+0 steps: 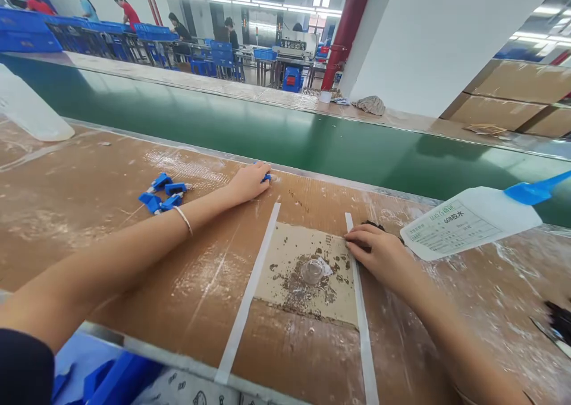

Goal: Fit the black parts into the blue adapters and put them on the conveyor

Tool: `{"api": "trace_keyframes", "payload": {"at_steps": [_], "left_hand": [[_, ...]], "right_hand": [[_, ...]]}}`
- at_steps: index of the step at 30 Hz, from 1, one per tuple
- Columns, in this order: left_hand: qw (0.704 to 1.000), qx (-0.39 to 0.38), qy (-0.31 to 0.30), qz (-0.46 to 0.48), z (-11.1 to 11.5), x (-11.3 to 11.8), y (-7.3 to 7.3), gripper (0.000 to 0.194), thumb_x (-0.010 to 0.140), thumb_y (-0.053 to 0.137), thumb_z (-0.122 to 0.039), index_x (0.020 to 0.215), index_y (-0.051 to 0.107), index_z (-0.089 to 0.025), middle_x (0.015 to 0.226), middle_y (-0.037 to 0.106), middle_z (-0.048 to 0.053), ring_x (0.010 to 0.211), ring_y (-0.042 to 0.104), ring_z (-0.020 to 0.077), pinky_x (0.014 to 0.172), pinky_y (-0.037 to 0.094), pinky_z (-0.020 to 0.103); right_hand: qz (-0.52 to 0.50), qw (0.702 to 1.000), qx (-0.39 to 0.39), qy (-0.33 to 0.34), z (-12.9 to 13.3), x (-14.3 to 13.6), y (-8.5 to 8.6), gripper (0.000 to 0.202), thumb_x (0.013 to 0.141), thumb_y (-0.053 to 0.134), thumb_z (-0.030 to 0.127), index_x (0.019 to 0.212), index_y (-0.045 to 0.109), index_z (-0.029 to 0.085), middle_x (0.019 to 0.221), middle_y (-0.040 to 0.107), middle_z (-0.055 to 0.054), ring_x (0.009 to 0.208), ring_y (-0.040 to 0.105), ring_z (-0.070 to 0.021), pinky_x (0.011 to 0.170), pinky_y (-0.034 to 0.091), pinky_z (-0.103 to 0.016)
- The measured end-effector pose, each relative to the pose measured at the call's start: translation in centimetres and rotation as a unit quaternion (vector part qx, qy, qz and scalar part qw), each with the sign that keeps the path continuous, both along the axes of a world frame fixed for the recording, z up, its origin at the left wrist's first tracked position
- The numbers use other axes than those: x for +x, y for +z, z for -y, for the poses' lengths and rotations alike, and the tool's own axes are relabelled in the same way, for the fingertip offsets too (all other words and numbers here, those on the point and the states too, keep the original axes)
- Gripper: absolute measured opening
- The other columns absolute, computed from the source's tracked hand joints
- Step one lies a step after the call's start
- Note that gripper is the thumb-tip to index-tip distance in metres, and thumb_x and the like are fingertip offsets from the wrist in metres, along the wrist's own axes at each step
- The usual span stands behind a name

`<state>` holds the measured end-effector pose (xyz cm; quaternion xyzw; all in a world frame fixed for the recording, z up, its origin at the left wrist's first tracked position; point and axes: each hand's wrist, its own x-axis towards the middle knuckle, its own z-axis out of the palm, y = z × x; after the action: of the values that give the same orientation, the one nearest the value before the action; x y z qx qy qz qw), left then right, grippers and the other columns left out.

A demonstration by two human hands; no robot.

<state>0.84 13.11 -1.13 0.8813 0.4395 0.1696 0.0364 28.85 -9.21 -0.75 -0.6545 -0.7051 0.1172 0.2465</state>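
Note:
My left hand [250, 182] reaches to the far side of the cardboard-covered table, its fingers closed over a small blue plastic piece [266, 178] that shows only in part. Several similar blue pieces [161, 192] lie in a loose group beside my left forearm. My right hand [379, 250] rests at the right edge of a glue-stained cardboard square [285, 244], fingers slightly bent and apart, tips by a white tape strip [363, 327]. Behind its knuckles a dark item [372, 223] is mostly hidden. On the square sits a small clear round cup [313, 271].
A white bottle with a blue nozzle [468, 220] lies tilted at right; another white bottle [33, 107] is at left. A green conveyor belt [267, 119] runs beyond the table. Black items [559, 322] lie far right. Blue pieces [120, 375] fill my lap area. People work in the background.

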Motion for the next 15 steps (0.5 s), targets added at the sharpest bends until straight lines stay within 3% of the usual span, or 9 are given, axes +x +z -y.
{"api": "trace_keyframes", "payload": {"at_steps": [6, 9, 12, 15], "left_hand": [[0.999, -0.004, -0.019, 0.033, 7.9, -2.0, -0.4, 0.019, 0.088, 0.055, -0.023, 0.103, 0.065, -0.019, 0.114, 0.069, 0.008, 0.112, 0.06, 0.028, 0.102, 0.042, 0.046], [0.998, -0.002, 0.0, 0.057, 10.0, -2.3, 0.5, 0.022, 0.088, 0.06, -0.035, 0.105, 0.065, -0.022, 0.118, 0.069, 0.006, 0.119, 0.056, 0.0286, 0.11, 0.033, 0.051], [0.995, -0.009, 0.05, 0.091, 8.2, -1.7, 2.2, 0.032, 0.098, 0.044, -0.037, 0.118, 0.061, -0.019, 0.126, 0.065, 0.008, 0.119, 0.057, 0.0236, 0.107, 0.04, 0.043], [0.991, -0.014, 0.09, 0.097, 4.1, -0.7, 3.4, 0.035, 0.096, 0.046, -0.029, 0.126, 0.058, -0.015, 0.132, 0.06, 0.012, 0.123, 0.053, 0.0261, 0.107, 0.041, 0.04]], "right_hand": [[-0.058, 0.997, 0.033, -0.024, 0.3, -0.7, 0.5, 0.023, 0.082, 0.059, 0.038, 0.088, 0.074, 0.022, 0.098, 0.072, -0.008, 0.073, 0.067, -0.0195, 0.073, 0.056, -0.038], [-0.11, 0.991, 0.062, -0.038, 0.8, -1.1, 1.0, 0.028, 0.084, 0.06, 0.044, 0.093, 0.075, 0.022, 0.108, 0.073, -0.01, 0.089, 0.071, -0.0226, 0.08, 0.058, -0.038], [-0.241, 0.968, 0.051, -0.05, 1.5, -1.8, 1.7, 0.027, 0.082, 0.067, 0.046, 0.095, 0.077, 0.025, 0.115, 0.074, -0.009, 0.109, 0.069, -0.0265, 0.093, 0.057, -0.041], [-0.411, 0.91, -0.013, -0.057, 2.1, -2.7, 2.1, 0.029, 0.078, 0.076, 0.05, 0.098, 0.079, 0.029, 0.114, 0.077, -0.007, 0.102, 0.072, -0.0237, 0.091, 0.06, -0.038]]}}
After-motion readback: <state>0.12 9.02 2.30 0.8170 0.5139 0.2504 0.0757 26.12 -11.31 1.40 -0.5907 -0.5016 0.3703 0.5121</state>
